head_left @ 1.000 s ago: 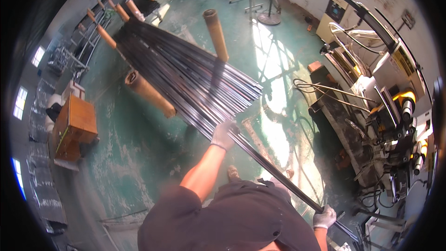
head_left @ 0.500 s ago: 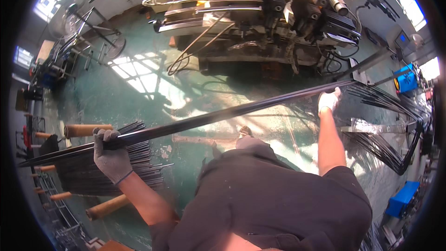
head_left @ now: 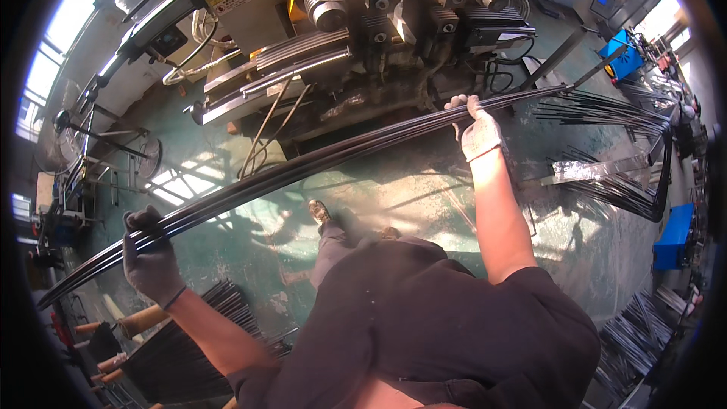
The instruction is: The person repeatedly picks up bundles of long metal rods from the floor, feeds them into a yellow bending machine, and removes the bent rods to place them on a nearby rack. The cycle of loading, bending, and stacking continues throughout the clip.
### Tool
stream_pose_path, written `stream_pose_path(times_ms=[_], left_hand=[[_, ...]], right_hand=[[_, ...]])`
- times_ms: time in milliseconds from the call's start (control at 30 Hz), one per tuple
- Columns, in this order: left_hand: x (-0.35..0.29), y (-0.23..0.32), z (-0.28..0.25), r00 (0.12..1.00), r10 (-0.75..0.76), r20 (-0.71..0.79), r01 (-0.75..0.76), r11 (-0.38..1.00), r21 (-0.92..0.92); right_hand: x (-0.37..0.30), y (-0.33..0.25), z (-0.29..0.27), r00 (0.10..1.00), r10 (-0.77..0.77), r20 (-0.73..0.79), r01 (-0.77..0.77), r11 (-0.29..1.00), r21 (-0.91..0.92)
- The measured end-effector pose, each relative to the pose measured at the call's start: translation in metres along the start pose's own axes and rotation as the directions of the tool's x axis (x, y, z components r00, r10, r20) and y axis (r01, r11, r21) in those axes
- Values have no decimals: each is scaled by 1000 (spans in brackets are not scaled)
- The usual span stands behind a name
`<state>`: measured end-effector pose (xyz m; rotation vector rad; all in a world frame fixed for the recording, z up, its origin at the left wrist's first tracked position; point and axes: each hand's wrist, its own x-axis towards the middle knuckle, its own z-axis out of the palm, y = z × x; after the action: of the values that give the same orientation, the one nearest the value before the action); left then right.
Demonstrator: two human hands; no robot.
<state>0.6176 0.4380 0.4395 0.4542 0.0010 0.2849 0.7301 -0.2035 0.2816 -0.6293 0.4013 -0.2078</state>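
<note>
Letting 1 end of the bundle of long dark bars [head_left: 303, 166] jut out at far left, well past the left hand [head_left: 154, 266]; grasping the bars there between thumb and bent fingers. Seeming to splay a little beside that grip, so best squeezing the bars together before swinging them. Passing near the stack of bars [head_left: 193, 342] and the cardboard tube [head_left: 142, 320] at lower left, so probably needing enough lift to clear both. Spanning the middle with the bundle, between the shoe [head_left: 319, 212] and the machine [head_left: 379, 32], so best moving slowly and turning both ends together. Grasping farther right with the right hand [head_left: 479, 138], curling fingers over the bars, while hiding too much of the thumb to tell its contact. Ending at right near the metal arm [head_left: 556, 58] and the racked bars [head_left: 606, 113], so likely risking a snag there; best watching that tip most.
</note>
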Motion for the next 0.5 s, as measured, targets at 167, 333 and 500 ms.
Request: stream_pose_path(times_ms=[167, 333, 500], left_hand=[[85, 2, -69, 997, 41, 73, -71, 873, 483], [170, -74, -117, 981, 175, 89, -163, 472, 866], [228, -96, -105, 970, -124, 208, -216, -54, 975]], right_hand=[[57, 7, 15, 980, -200, -22, 201, 975, 89], [53, 77, 117, 992, -22, 125, 7, 993, 120], [126, 83, 101, 959, -245, -145, 238, 969, -66]])
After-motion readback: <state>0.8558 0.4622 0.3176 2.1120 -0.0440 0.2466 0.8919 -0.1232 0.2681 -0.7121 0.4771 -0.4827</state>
